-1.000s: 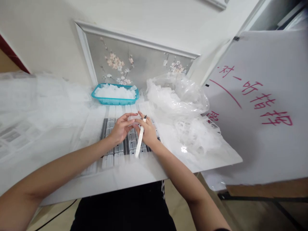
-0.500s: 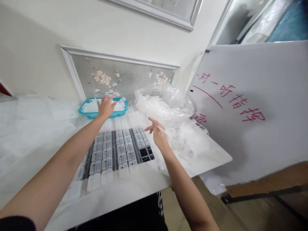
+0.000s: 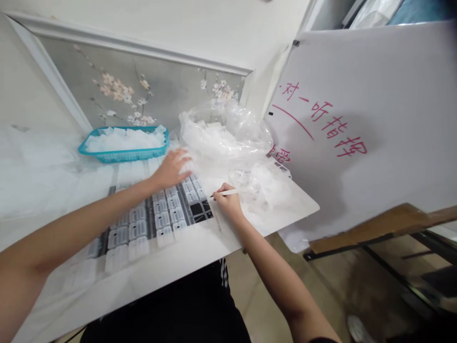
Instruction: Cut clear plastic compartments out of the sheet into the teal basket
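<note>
My left hand (image 3: 173, 167) hovers over the far end of a dark tray (image 3: 157, 216) filled with rows of small clear plastic pieces. Its fingers are blurred by motion, and something pale shows at their tips that I cannot make out. My right hand (image 3: 228, 206) rests at the tray's right edge, closed around a thin white stick-like tool (image 3: 225, 192) that points left. A teal basket (image 3: 123, 145) heaped with clear pieces stands beyond the tray.
A crumpled clear plastic bag (image 3: 228, 138) lies right of the tray on the white table (image 3: 171, 259). A white board with red writing (image 3: 357, 138) leans at the right. A framed blossom picture (image 3: 143, 90) stands against the wall behind.
My left hand has pulled back from the teal basket to the tray's far end. My right hand has closed round the white tool and lowered toward the tray's right edge. The view has shifted right.
</note>
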